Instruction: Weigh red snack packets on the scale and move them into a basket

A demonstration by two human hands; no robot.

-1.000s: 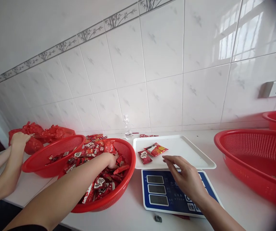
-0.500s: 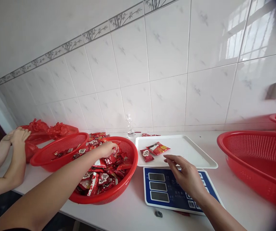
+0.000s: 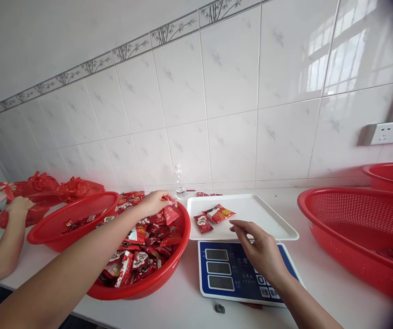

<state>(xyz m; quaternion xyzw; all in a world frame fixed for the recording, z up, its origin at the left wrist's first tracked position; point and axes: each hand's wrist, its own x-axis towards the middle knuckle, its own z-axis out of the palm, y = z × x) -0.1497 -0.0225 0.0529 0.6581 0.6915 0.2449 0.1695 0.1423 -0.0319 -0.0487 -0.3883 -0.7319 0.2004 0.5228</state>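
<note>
My left hand [image 3: 158,204] is over the far side of a red plastic basket [image 3: 181,256], its fingers closed on a red snack packet [image 3: 170,214]. Many red snack packets [image 3: 141,259] fill that basket. Above the blue scale [image 3: 240,267], my right hand [image 3: 260,249] hovers with its fingers stretched out loosely and nothing visible between them. Its fingertips are close to the front edge of the white tray [image 3: 268,224]. Two packets lie on the tray's left side: a smaller dark red packet [image 3: 203,224] and a larger red packet [image 3: 218,213].
Another red basket [image 3: 110,201] stands at the left, with loose packets behind. Beyond it, another person's hands [image 3: 19,204] hold a red plastic bag [image 3: 36,192]. A clear bottle [image 3: 180,183] is by the wall. A large red basket [image 3: 340,237] occupies the right; a small dark object [image 3: 219,308] lies before the scale.
My left hand has risen slightly from the pile with a packet in its fingers. My right hand stays over the scale. The view has shifted right. The other person's hands have moved apart.
</note>
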